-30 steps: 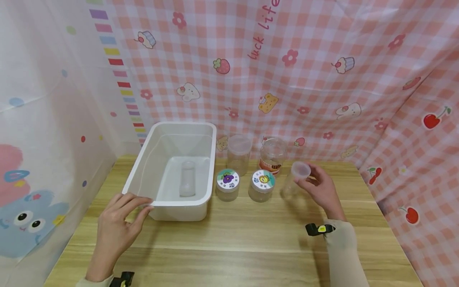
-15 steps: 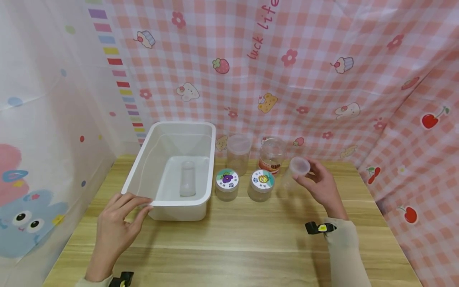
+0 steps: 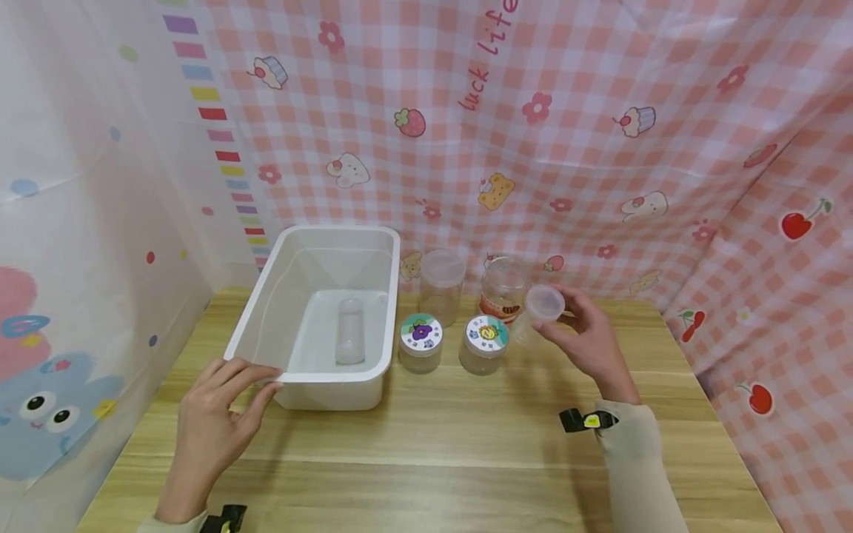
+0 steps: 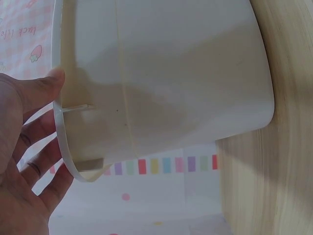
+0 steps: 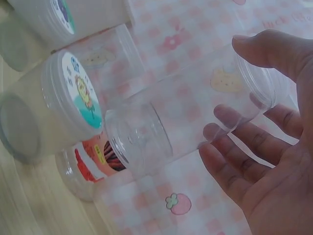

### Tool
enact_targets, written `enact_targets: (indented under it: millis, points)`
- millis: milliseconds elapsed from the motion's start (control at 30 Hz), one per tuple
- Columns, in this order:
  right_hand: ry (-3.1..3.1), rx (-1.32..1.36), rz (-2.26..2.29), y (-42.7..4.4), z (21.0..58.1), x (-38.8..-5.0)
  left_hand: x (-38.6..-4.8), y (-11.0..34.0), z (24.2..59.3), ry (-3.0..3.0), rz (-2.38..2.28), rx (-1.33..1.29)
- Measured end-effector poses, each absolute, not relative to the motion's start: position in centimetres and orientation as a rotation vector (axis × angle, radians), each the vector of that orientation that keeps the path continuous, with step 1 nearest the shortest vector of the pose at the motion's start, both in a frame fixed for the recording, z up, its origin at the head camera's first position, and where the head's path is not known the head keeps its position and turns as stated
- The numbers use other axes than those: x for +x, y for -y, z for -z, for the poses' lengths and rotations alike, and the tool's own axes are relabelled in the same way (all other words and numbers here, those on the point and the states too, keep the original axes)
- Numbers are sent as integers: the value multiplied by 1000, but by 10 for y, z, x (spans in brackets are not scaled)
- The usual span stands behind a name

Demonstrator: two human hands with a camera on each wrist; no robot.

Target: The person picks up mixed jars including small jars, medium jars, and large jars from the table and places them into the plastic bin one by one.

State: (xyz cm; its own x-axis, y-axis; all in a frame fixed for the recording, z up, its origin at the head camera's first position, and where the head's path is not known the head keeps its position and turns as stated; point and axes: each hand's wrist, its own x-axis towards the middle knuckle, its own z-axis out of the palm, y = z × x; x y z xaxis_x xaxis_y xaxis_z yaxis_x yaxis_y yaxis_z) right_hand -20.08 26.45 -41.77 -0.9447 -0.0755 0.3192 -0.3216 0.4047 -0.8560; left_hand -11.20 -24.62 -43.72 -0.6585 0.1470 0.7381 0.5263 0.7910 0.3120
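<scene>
My right hand [image 3: 589,344] grips a tall clear jar with a frosted lid [image 3: 545,303] near its top. In the right wrist view the thumb and fingers of this hand [image 5: 274,132] lie on opposite sides of the clear jar [image 5: 190,98], its base tilted away. My left hand [image 3: 216,426] pinches the near left corner of a white bin [image 3: 340,394]; the left wrist view shows that hand [image 4: 34,142] at the rim of the bin [image 4: 171,73]. Inside the bin lies a clear cylindrical container [image 3: 349,333].
Right of the bin stand two short jars, one with a purple-flower lid [image 3: 421,332], one with a yellow-flower lid [image 3: 486,334]. Behind them are a lidded clear jar [image 3: 441,289] and a clear jar with a red label [image 3: 501,307]. A checked cloth [image 3: 566,163] hangs behind the table [image 3: 426,474].
My right hand has moved left and slightly up with the clear jar, closer to the red-labelled jar. My left hand stays on the bin's rim.
</scene>
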Motion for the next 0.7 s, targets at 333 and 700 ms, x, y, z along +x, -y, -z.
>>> enact_targets:
  millis: [333,700]
  points:
    - [2441,408,-1573,-249,413,-205,-111,246,438,2240,663,-499]
    - [2519,436,-1563,-232,406,-209,-113,246,437,2216,661,-507]
